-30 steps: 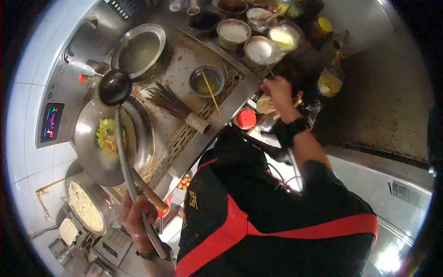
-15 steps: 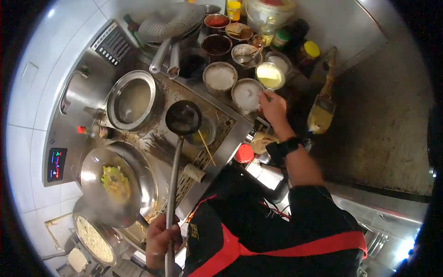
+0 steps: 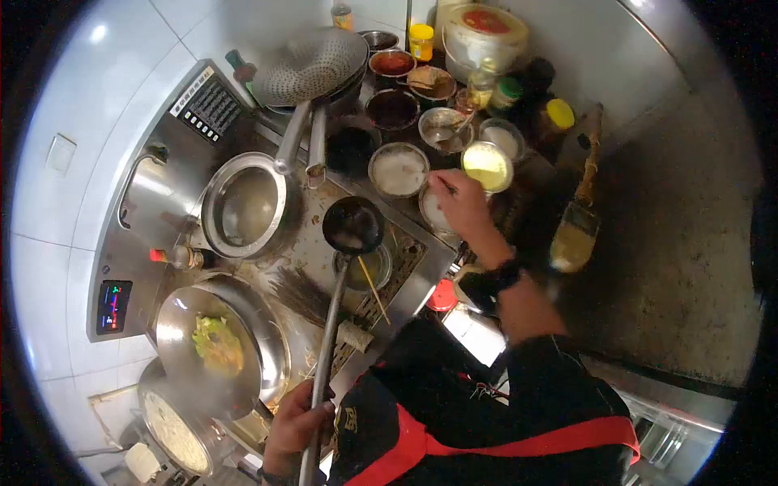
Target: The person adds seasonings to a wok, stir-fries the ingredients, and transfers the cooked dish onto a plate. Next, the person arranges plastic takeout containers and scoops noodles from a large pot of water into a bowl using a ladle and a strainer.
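My left hand (image 3: 300,425) is closed around the long metal handle of a ladle (image 3: 354,225). The ladle's dark bowl hangs over the stove counter, above a glass-like container (image 3: 374,271) with a yellow stick. A little pale matter shows in the ladle. My right hand (image 3: 460,202) has its fingers pinched together over a bowl of white powder (image 3: 435,212), partly covering it. Whatever the fingertips hold is too small to make out. Beside that hand stand another bowl of white seasoning (image 3: 399,170) and a bowl of yellow contents (image 3: 487,168).
A steaming wok (image 3: 182,348) holds green and yellow food (image 3: 217,344). Behind it are a metal pot (image 3: 212,206) and a perforated strainer (image 3: 312,65). A bamboo whisk (image 3: 304,296) lies on the counter. At right, a brush (image 3: 575,235) rests on the dark surface.
My right hand has moved left across the white powder bowl, from its right rim to its far side. The ladle stays in my left hand. The whole view has shifted slightly.
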Demonstrator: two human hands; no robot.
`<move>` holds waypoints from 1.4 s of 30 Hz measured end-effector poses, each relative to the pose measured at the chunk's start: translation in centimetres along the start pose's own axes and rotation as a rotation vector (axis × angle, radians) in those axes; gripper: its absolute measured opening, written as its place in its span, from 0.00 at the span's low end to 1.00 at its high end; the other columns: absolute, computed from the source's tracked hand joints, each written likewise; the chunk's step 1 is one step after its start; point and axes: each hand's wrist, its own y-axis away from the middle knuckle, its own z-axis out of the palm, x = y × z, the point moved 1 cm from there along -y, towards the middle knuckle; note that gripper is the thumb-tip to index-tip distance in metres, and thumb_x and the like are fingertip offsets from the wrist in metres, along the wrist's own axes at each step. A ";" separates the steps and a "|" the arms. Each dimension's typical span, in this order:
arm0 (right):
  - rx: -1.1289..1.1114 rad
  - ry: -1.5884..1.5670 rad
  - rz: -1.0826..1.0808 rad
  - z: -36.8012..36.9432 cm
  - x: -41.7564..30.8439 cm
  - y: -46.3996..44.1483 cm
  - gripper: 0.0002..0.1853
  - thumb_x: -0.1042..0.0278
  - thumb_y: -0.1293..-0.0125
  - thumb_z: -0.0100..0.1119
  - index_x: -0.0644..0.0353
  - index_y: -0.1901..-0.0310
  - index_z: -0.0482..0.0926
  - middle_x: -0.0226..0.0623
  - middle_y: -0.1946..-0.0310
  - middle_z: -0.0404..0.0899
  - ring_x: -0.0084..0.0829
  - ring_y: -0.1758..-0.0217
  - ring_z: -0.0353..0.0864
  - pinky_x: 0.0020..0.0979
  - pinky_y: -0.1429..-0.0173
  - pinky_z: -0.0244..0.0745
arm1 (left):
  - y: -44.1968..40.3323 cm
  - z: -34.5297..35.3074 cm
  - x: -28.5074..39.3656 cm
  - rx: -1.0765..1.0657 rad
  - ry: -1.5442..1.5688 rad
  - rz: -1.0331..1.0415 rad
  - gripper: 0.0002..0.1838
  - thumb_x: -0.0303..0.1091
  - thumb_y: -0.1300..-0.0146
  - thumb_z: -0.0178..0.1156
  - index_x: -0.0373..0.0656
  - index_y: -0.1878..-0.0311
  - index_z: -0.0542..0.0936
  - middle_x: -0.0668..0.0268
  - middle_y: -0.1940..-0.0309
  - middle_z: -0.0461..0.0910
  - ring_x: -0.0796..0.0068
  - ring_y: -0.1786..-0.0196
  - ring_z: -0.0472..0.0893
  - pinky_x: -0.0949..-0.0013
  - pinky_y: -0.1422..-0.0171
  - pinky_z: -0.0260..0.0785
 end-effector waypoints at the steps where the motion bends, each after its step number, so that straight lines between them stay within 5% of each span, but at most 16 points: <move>1: 0.002 -0.001 -0.002 1.7 1.4 -0.7 0.13 0.62 0.34 0.56 0.65 0.61 0.82 0.49 0.64 0.82 0.52 0.58 0.81 0.45 0.54 0.76 | -0.1 0.3 0.4 0.020 -0.032 0.000 0.13 0.29 0.40 0.61 0.36 0.55 0.72 0.67 0.78 0.73 0.78 0.84 0.71 0.75 0.80 0.65; 7: -0.251 0.124 -0.004 6.2 3.9 -1.9 0.13 0.63 0.34 0.56 0.67 0.63 0.82 0.49 0.73 0.81 0.49 0.68 0.83 0.42 0.61 0.76 | -1.2 0.0 1.9 -0.039 -0.063 0.010 0.12 0.31 0.38 0.61 0.36 0.55 0.73 0.67 0.78 0.74 0.78 0.83 0.73 0.74 0.80 0.66; 9: -0.176 -0.129 0.477 5.9 3.8 -1.0 0.14 0.63 0.32 0.55 0.66 0.66 0.83 0.41 0.80 0.80 0.36 0.78 0.81 0.39 0.70 0.75 | -1.4 0.0 2.2 -0.021 -0.092 -0.016 0.12 0.31 0.38 0.60 0.37 0.55 0.72 0.67 0.77 0.74 0.78 0.83 0.73 0.74 0.79 0.66; 12: -0.045 -0.597 0.575 5.5 7.9 -0.6 0.11 0.66 0.33 0.57 0.66 0.60 0.83 0.34 0.78 0.79 0.22 0.81 0.75 0.24 0.79 0.66 | -2.0 -0.2 2.7 -0.040 -0.097 0.005 0.12 0.31 0.37 0.60 0.36 0.55 0.72 0.66 0.77 0.74 0.77 0.83 0.74 0.74 0.80 0.67; 15: 0.063 -0.433 0.669 2.7 6.6 -0.8 0.13 0.65 0.31 0.56 0.65 0.66 0.83 0.32 0.81 0.78 0.22 0.82 0.74 0.26 0.76 0.69 | -2.7 -0.2 3.8 -0.062 -0.157 0.004 0.12 0.32 0.37 0.61 0.36 0.55 0.72 0.67 0.77 0.74 0.77 0.81 0.74 0.74 0.78 0.67; 19: 0.103 -0.602 0.614 -1.0 2.1 -0.7 0.13 0.63 0.31 0.56 0.64 0.66 0.83 0.32 0.80 0.78 0.21 0.82 0.75 0.25 0.76 0.69 | -4.5 0.2 4.9 -0.089 -0.289 0.077 0.13 0.33 0.37 0.61 0.36 0.54 0.73 0.68 0.76 0.74 0.79 0.78 0.74 0.74 0.74 0.68; 21: 0.127 -0.397 0.497 -3.1 -0.7 -0.6 0.14 0.61 0.32 0.58 0.62 0.68 0.84 0.30 0.81 0.78 0.19 0.81 0.74 0.26 0.75 0.69 | -4.9 1.5 6.3 -0.113 -0.346 0.089 0.13 0.33 0.37 0.61 0.36 0.54 0.74 0.69 0.76 0.74 0.80 0.77 0.74 0.74 0.73 0.68; 22: 0.089 0.032 0.494 -4.9 -1.7 -1.3 0.12 0.64 0.35 0.59 0.65 0.63 0.84 0.37 0.78 0.80 0.23 0.78 0.78 0.27 0.71 0.72 | -5.0 2.4 7.3 -0.151 -0.315 0.041 0.13 0.33 0.37 0.61 0.37 0.53 0.74 0.69 0.76 0.74 0.80 0.78 0.74 0.74 0.74 0.67; 23: 0.282 0.326 0.179 -5.4 0.0 -1.9 0.11 0.66 0.35 0.56 0.65 0.68 0.82 0.50 0.76 0.80 0.46 0.74 0.82 0.39 0.67 0.76 | -5.1 3.0 7.9 -0.193 -0.288 -0.007 0.13 0.32 0.37 0.61 0.37 0.53 0.74 0.70 0.76 0.74 0.80 0.78 0.74 0.75 0.75 0.67; 25: 0.316 0.331 0.224 -7.5 2.7 -3.0 0.10 0.67 0.37 0.55 0.66 0.67 0.81 0.55 0.71 0.79 0.55 0.67 0.80 0.43 0.63 0.77 | -5.6 3.7 8.4 -0.247 -0.245 -0.044 0.13 0.32 0.36 0.61 0.37 0.52 0.74 0.70 0.77 0.74 0.79 0.79 0.74 0.74 0.75 0.67; 27: 0.256 0.509 0.152 -7.6 9.2 -3.2 0.10 0.66 0.37 0.58 0.65 0.66 0.83 0.54 0.70 0.81 0.54 0.65 0.82 0.44 0.60 0.77 | -6.3 4.3 8.4 -0.291 -0.202 -0.075 0.13 0.32 0.36 0.61 0.37 0.51 0.74 0.69 0.77 0.74 0.79 0.80 0.74 0.74 0.76 0.67; 31: 0.191 0.315 0.291 -6.1 12.2 -1.7 0.13 0.62 0.38 0.62 0.64 0.63 0.84 0.49 0.70 0.84 0.48 0.69 0.84 0.39 0.61 0.79 | -7.1 4.8 8.3 -0.366 -0.256 -0.033 0.15 0.31 0.36 0.62 0.37 0.50 0.73 0.69 0.77 0.74 0.78 0.81 0.74 0.73 0.78 0.67; 34: 0.266 -0.059 0.603 -6.4 12.8 -1.2 0.13 0.64 0.37 0.62 0.67 0.66 0.84 0.41 0.76 0.84 0.24 0.78 0.80 0.28 0.70 0.75 | -7.8 4.5 7.7 -0.357 -0.276 0.015 0.14 0.31 0.36 0.62 0.37 0.50 0.73 0.69 0.77 0.74 0.78 0.81 0.74 0.73 0.79 0.67; 37: 0.391 -0.433 0.754 -7.3 13.9 -0.3 0.10 0.66 0.36 0.62 0.65 0.66 0.83 0.35 0.79 0.82 0.24 0.80 0.78 0.26 0.75 0.70 | -8.0 4.6 8.1 -0.320 -0.247 -0.019 0.13 0.31 0.36 0.61 0.37 0.52 0.73 0.68 0.77 0.74 0.78 0.80 0.74 0.73 0.78 0.67; 42: 0.563 -0.476 0.706 -9.1 11.3 0.6 0.08 0.69 0.33 0.61 0.66 0.64 0.80 0.33 0.76 0.80 0.21 0.80 0.74 0.24 0.77 0.67 | -7.8 5.3 9.2 -0.303 -0.257 -0.008 0.11 0.32 0.36 0.61 0.39 0.55 0.73 0.69 0.77 0.73 0.79 0.79 0.74 0.74 0.77 0.66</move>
